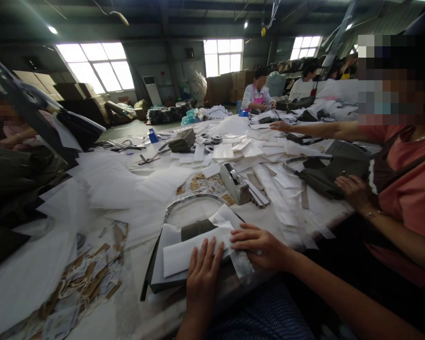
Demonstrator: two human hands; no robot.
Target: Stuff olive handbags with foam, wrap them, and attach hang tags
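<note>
My left hand (202,278) lies flat with fingers stretched out on a folded white paper sheet (179,257). That sheet wraps a dark olive bag (196,229) at the table's near edge. My right hand (264,245) rests beside it, fingers extended, pressing the right end of the paper near a clear tape strip (242,264). A chain strap (189,200) curves just beyond the bag.
A grey tape dispenser (233,184) stands behind the bag. Loose white paper sheets (109,189) and small cardboard tags (88,278) cover the table. A person in a red top sits at right, a hand (354,191) on another dark bag (326,177). Other people work farther back.
</note>
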